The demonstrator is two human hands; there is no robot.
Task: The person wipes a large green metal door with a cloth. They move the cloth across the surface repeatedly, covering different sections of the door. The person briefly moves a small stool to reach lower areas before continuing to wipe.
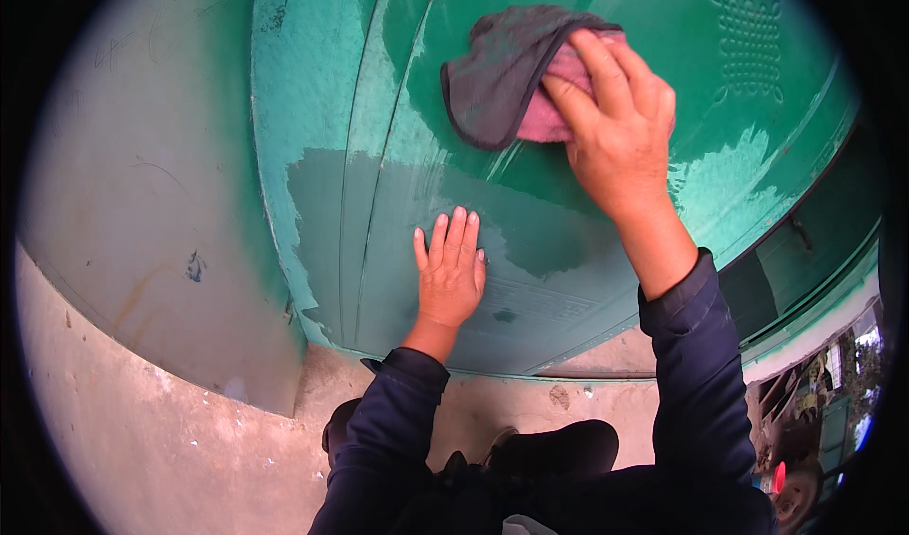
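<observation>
A green metal door leaf (497, 180) stands before me, patched with darker wet-looking areas and paler, dry-looking ones. My right hand (621, 116) presses a folded cloth (497, 80), grey on one face and pink on the other with a dark hem, against the door's upper part. Lower down, my left hand (449, 269) lies flat on the door with its fingers extended, holding nothing. A raised knot-like pattern (751, 48) is embossed to the right of the cloth. The palm side of both hands is hidden.
A grey wall (156, 180) with scribbles and a green-tinted edge adjoins the door on the left. Below is a concrete floor (213, 450), with my dark shoe (554, 446) on it. At the right are a door frame (817, 308), a wheel (797, 496) and a red-topped container (770, 478).
</observation>
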